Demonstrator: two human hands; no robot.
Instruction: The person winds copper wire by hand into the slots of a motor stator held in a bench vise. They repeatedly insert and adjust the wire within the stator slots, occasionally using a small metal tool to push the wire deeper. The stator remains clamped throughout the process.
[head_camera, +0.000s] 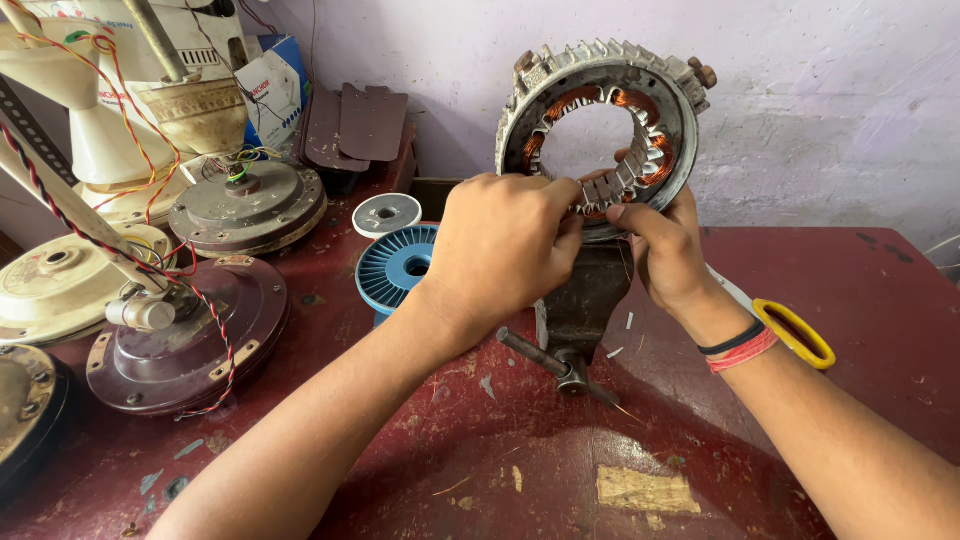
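Gripping vise-held stator (600, 110), both hands (505, 240).

Fan motor housings (190, 340) crowd the red table's (880, 300) left edge; a blue spool (395, 265) sits mid-table beside a small grey disc (387, 214), and yellow-handled scissors (795, 333) lie toward the right.

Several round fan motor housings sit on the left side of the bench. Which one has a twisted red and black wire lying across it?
The dark maroon housing at front left, nearest the left hand. The grey one behind it carries yellow and green wires instead.
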